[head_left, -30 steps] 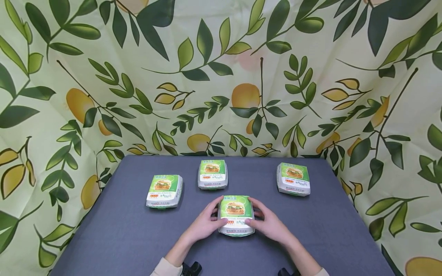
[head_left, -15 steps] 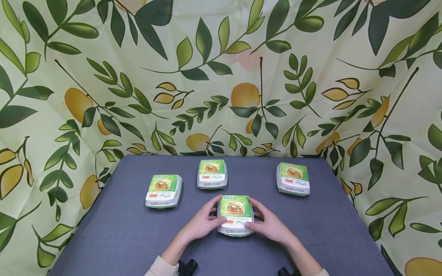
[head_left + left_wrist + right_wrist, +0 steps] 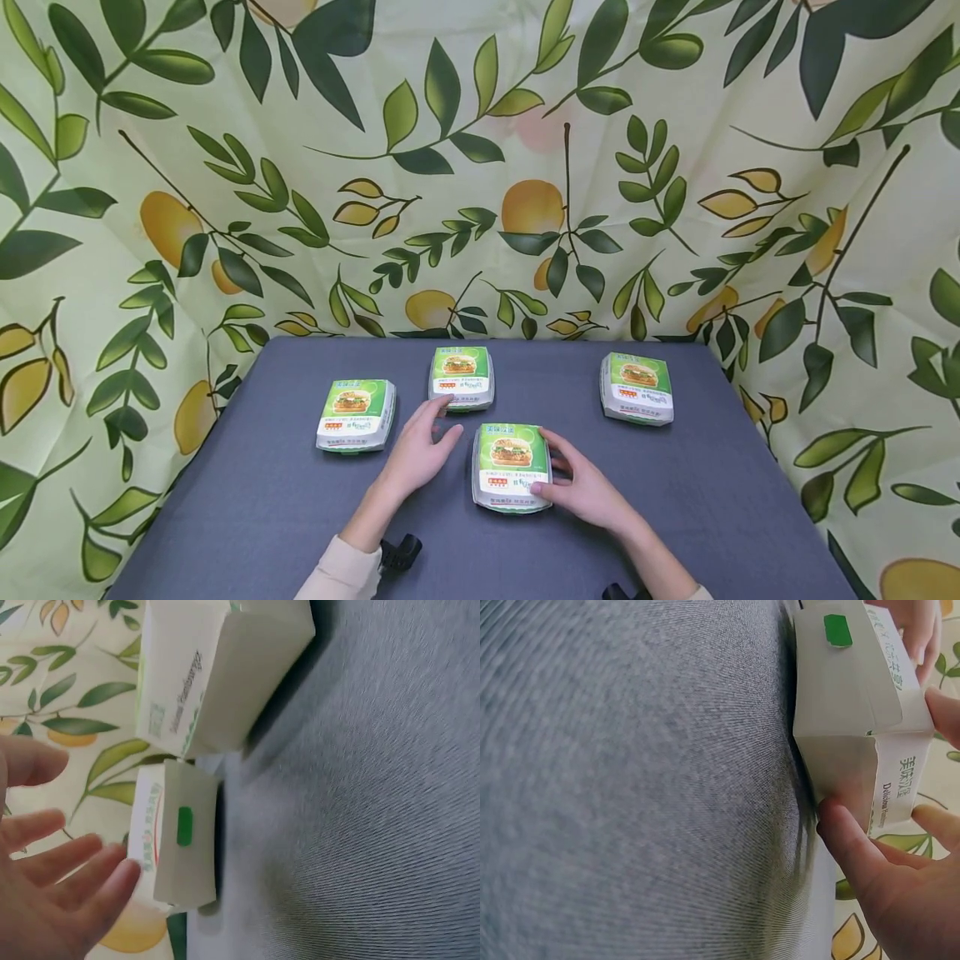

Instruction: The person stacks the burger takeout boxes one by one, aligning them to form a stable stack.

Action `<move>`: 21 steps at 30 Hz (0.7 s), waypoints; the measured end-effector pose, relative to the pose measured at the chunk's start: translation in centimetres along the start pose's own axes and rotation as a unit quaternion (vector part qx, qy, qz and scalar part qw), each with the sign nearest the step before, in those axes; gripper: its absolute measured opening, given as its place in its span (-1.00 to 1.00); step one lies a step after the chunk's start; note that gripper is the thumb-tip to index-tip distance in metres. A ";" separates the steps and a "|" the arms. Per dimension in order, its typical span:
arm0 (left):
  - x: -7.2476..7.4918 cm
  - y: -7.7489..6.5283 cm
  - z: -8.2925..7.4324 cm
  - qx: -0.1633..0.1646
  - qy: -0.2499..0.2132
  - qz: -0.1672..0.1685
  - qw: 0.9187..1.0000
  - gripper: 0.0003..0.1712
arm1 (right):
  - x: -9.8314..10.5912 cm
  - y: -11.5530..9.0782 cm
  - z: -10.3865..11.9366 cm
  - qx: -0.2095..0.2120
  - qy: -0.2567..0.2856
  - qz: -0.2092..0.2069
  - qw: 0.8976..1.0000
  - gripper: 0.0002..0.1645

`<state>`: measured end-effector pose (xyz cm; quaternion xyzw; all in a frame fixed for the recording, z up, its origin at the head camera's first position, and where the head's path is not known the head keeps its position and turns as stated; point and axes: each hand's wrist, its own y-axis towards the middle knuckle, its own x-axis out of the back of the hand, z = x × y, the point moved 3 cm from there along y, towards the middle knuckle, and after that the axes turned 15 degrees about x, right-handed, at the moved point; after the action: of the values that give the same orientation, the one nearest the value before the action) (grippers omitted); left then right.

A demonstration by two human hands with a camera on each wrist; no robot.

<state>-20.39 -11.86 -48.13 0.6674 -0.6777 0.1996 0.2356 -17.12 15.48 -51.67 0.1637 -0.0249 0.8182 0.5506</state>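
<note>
A burger box, white with a green top and a burger picture, sits on the table nearest the person. My right hand holds its right side, thumb on the lid's front corner and fingers along the side wall; the right wrist view shows these fingers against the box. My left hand is off this box, to its left, its fingers spread. Its fingertips overlap the front edge of the back middle burger box in the head view; contact cannot be told. The left wrist view shows this hand holding nothing.
Two more burger boxes of the same kind stand on the grey-blue table: a left burger box and a right burger box. Behind the table hangs a leaf-patterned cloth.
My left hand has let go of the front burger box and moved left and forward, towards the back middle box. The right hand stays on the front box, which is nearly unmoved.
</note>
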 end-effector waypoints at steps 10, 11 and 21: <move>0.4 2.6 0.0 -0.032 0.007 -0.123 0.992 -0.37 | -0.1 -0.1 0.0 0.009 0.004 0.003 1.000 0.07; 0.3 2.9 0.0 -0.031 0.007 -0.123 0.992 -0.34 | -0.1 -0.1 -0.1 0.008 0.005 0.002 1.000 0.07; -1.0 6.0 2.0 0.067 -0.008 -0.044 0.997 0.01 | -0.1 -0.1 -0.2 0.005 0.003 0.001 1.000 0.08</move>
<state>-26.50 -12.05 -50.06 0.7125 -0.6347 0.2282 0.1935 -17.05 15.53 -51.92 0.1639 -0.0191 0.8192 0.5492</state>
